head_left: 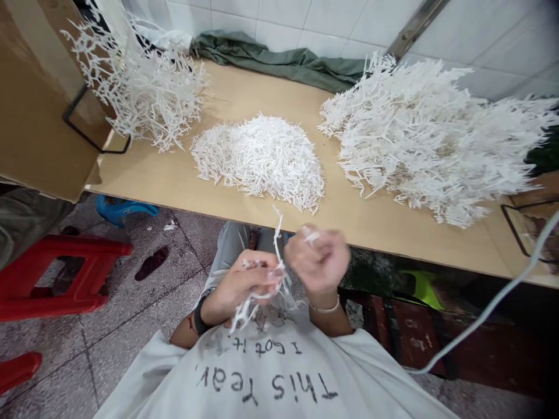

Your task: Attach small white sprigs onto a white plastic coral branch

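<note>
My left hand (257, 276) is closed around a white branched plastic sprue (245, 315). One thin stem of it rises above the fingers, and other branches hang below the palm. Right beside it, my right hand (321, 256) is curled closed and smeared by motion, with small white pieces (311, 235) showing at its fingers. Both hands are in front of the table edge, over my lap. On the table beyond them lies a heap of short white pieces (271, 154). A large mound of branched white sprues (432, 139) is to the right, and a smaller tangle (151, 93) to the left.
The brown table (257, 87) runs along a tiled wall (279, 20), with a green cloth (279, 58) at its back. A cardboard box (39, 105) stands at left. Red stools (65, 247) are on the floor. A pale cable (489, 305) crosses at right.
</note>
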Demonstrator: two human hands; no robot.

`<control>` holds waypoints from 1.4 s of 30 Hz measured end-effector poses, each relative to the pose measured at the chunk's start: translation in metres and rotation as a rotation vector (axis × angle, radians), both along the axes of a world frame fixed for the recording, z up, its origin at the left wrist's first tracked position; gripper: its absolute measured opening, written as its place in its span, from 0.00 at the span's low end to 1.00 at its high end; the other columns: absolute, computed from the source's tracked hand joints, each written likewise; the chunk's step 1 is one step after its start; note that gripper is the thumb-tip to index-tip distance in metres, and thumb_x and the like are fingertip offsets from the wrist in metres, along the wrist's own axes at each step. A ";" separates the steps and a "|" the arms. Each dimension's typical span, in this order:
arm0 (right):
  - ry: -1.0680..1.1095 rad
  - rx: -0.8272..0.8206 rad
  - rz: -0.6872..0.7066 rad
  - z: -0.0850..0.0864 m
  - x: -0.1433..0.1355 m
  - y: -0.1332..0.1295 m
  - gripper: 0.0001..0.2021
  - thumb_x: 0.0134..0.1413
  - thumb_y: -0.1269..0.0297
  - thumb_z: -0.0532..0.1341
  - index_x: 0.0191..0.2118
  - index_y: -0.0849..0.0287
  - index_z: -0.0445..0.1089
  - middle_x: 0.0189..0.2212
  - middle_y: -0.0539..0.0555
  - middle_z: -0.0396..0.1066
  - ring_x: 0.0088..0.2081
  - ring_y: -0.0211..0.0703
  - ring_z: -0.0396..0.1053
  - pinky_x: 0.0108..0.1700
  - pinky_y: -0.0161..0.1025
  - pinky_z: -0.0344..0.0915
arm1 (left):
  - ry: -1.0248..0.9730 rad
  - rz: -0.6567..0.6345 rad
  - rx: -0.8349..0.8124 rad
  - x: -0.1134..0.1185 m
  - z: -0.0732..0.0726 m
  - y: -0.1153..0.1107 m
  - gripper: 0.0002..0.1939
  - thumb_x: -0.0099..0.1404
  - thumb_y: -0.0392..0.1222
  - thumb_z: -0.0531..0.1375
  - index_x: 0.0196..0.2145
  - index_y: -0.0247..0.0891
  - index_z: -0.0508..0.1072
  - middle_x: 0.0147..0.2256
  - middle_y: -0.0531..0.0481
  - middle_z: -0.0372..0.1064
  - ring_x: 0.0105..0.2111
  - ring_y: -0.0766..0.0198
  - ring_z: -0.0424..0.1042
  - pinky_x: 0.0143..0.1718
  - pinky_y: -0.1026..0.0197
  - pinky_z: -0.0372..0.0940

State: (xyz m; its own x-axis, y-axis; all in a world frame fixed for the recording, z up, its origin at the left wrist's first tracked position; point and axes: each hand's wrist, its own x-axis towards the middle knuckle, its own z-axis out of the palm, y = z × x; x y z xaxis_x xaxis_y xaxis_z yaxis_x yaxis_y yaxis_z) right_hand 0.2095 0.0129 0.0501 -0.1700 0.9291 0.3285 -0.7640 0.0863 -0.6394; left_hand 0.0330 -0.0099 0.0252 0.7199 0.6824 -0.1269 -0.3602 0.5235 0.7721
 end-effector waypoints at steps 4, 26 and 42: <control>0.027 0.106 -0.450 0.015 0.048 0.008 0.21 0.54 0.66 0.56 0.18 0.59 0.42 0.14 0.43 0.36 0.15 0.26 0.36 0.16 0.29 0.39 | 0.017 0.235 0.094 -0.018 -0.002 -0.007 0.19 0.58 0.51 0.60 0.19 0.34 0.65 0.15 0.55 0.51 0.13 0.75 0.48 0.12 0.70 0.43; -0.611 -0.092 -0.653 -0.023 0.026 0.005 0.19 0.58 0.61 0.56 0.19 0.62 0.52 0.17 0.46 0.46 0.19 0.30 0.45 0.23 0.33 0.42 | 0.517 0.643 0.581 0.043 -0.021 0.118 0.29 0.61 0.54 0.58 0.56 0.38 0.64 0.26 0.52 0.65 0.22 0.68 0.58 0.25 0.65 0.57; -0.773 0.021 -0.447 -0.032 0.016 -0.007 0.20 0.62 0.59 0.52 0.20 0.62 0.55 0.17 0.47 0.51 0.20 0.30 0.48 0.24 0.34 0.44 | 0.412 0.825 0.546 0.011 0.012 0.044 0.13 0.64 0.49 0.56 0.39 0.39 0.73 0.17 0.58 0.44 0.16 0.73 0.42 0.17 0.65 0.40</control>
State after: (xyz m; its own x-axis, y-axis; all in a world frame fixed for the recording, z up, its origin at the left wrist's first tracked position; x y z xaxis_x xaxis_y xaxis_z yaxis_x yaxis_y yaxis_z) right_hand 0.2255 0.0057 0.0181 0.0259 0.9566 0.2903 -0.0117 0.2906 -0.9568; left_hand 0.0445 0.0345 0.0372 -0.0183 0.9765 0.2149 -0.1034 -0.2157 0.9710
